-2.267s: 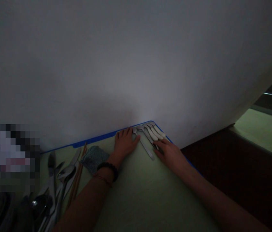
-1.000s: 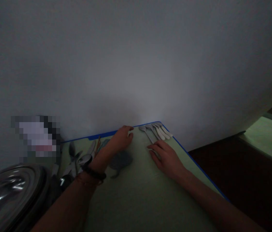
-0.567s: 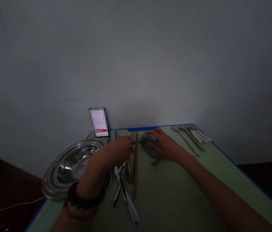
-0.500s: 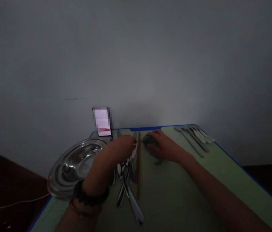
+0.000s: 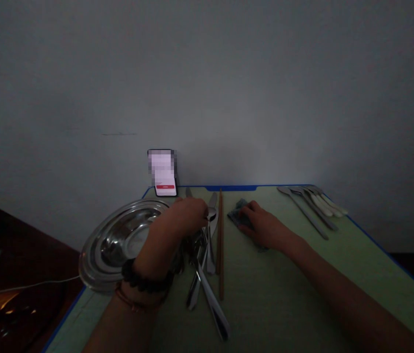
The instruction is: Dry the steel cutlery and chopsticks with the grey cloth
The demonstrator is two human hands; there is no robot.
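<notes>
My left hand (image 5: pixel 186 218), with a dark bead bracelet at its wrist, reaches over a pile of metal cutlery. Its fingers are pinched at the bowl of a spoon (image 5: pixel 211 214), whose handle points toward me. Under and beside this hand lie table knives (image 5: pixel 213 201) and other crossed handles (image 5: pixel 212 304), partly hidden by the forearm. A pair of wooden chopsticks (image 5: pixel 221 245) lies just right of the pile. Farther right, my right hand (image 5: pixel 260 225) is closed on a crumpled grey-green cloth (image 5: pixel 236 215) resting on the table.
Nested shiny metal basins (image 5: pixel 98 245) stand at the left edge. A lit phone (image 5: pixel 165 171) leans on the wall (image 5: pixel 229 98) behind the table (image 5: pixel 273 304). Several spoons and forks, some white-handled (image 5: pixel 320 202), lie at the back right. A white cable (image 5: pixel 45 283) runs off left.
The view has shifted slightly, so the table things appear farther right. My right hand has drawn the cloth into a more bunched shape. My left hand stays over the cutlery, the spoon's bowl now showing more.
</notes>
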